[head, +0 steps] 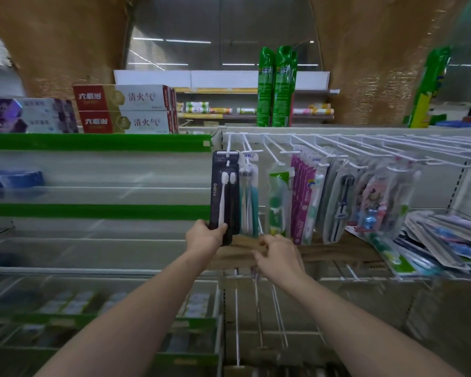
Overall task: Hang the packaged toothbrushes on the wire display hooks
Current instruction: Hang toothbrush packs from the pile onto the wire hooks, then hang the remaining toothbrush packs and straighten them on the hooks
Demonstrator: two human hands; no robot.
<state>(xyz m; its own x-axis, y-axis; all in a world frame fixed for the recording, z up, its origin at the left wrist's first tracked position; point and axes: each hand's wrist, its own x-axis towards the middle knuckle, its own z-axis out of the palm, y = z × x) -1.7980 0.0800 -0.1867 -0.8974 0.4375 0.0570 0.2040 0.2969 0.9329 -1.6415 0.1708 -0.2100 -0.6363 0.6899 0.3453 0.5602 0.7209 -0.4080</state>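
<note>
Our left hand [206,235] pinches the upright black toothbrush pack [225,191] by its bottom, top at the leftmost hook [229,144]; our right hand [279,254] hangs loosely curled, holding nothing.

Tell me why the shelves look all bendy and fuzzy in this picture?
Head view: the wide-angle lens bows the green shelf edge and fans out the wire display hooks. The lower shelves and the toothpaste boxes are soft and smeared, while the black toothbrush pack in the left hand is sharper. Ceiling lights streak as glare up top.
</note>
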